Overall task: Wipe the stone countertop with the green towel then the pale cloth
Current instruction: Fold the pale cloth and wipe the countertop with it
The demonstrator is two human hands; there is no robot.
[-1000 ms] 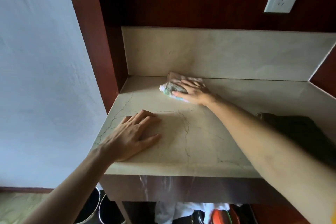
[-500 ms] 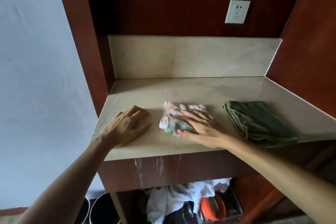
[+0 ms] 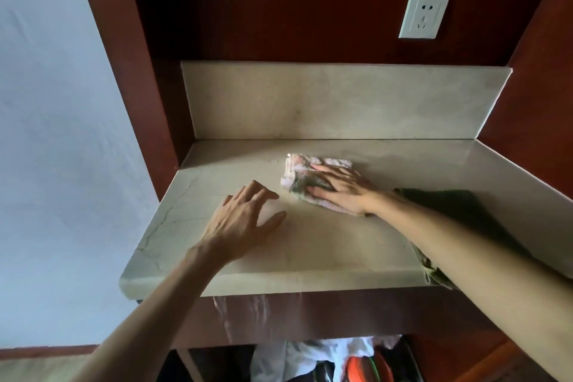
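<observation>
The right hand (image 3: pixel 339 187) presses flat, fingers spread, on one folded pale pink cloth (image 3: pixel 305 172) mid-way along the beige stone countertop (image 3: pixel 310 245); the left hand (image 3: pixel 240 220) rests open on the stone beside it. This looks like the second wiping step; next, sweep the remaining surface. One dark green towel (image 3: pixel 446 205) lies set aside under the right forearm.

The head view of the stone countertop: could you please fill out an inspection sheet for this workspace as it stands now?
Surface: stone countertop, pale with thin veins, stone backsplash behind.
Job's things: pale cloth bunched under the right hand; green towel folded on the right, partly hidden by the right forearm.
Clutter: white fabric and an orange item on the shelf below.
Grippers: right hand presses flat on the cloth; left hand spread over the counter, holding nothing.
Cables: nothing seen.
Surroundings: wall socket on dark red wood panel; pale wall at left.
</observation>
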